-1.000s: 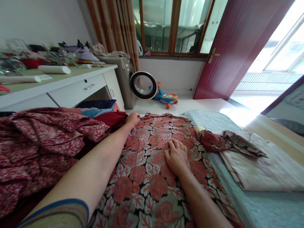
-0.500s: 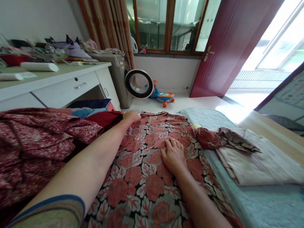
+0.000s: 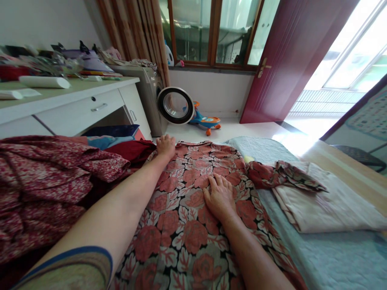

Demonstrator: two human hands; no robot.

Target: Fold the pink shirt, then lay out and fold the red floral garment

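A long-sleeved garment [image 3: 193,237] with a red rose and grey leaf print lies spread on the bed, its neckline at the far end. My right hand [image 3: 220,197] rests flat on its upper middle, fingers slightly apart. At the far left shoulder, my left hand [image 3: 165,146] lies on the cloth with its fingers stretched forward; the fingertips are hard to see. The right sleeve [image 3: 266,175] reaches out over a folded cream cloth [image 3: 329,209]. To the left of my left arm is a heap of red-and-white patterned fabric [image 3: 45,193].
Pale blue quilted bedding [image 3: 341,253] lies beneath. A white desk [image 3: 78,106] with clutter on top stands at left, beside a washing machine [image 3: 148,92] whose round door [image 3: 161,105] hangs open. A blue-and-orange ride-on toy [image 3: 205,120] sits on the floor near a red door [image 3: 281,60].
My left hand has shifted slightly at the garment's shoulder, and its fingers now show stretched forward. The right hand keeps its place on the cloth. The view has turned slightly.
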